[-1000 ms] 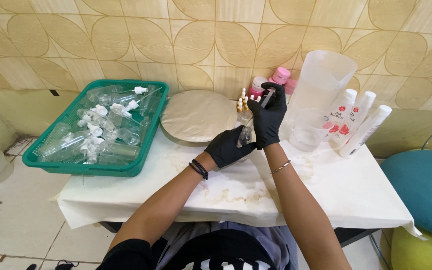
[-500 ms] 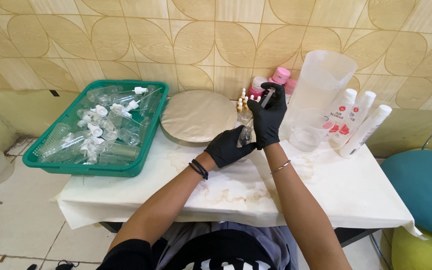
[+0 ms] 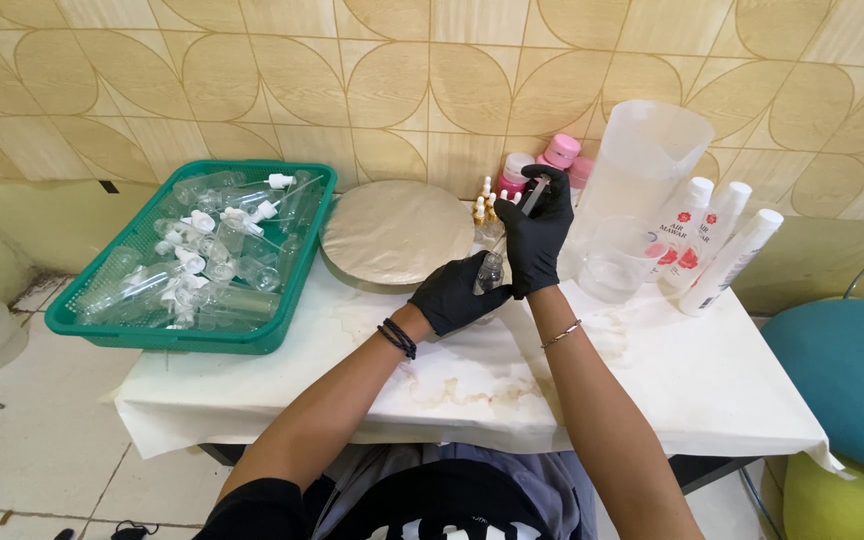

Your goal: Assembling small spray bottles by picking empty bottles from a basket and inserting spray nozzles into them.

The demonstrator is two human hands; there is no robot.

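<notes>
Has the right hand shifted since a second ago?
No. The right hand stays over the small bottle, same spot against the clear jug.

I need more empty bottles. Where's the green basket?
Head view: the green basket sits on the table's left end, beside the round tan disc.

green basket (image 3: 282,335), pink caps (image 3: 560,150), black gloves (image 3: 532,235)

One head-worn camera looks steeply down and forward from above the seated person's chest, near enough to fill the lower frame with both forearms. It faces the counter (image 3: 652,400) and the tiled wall (image 3: 352,80) behind it.
</notes>
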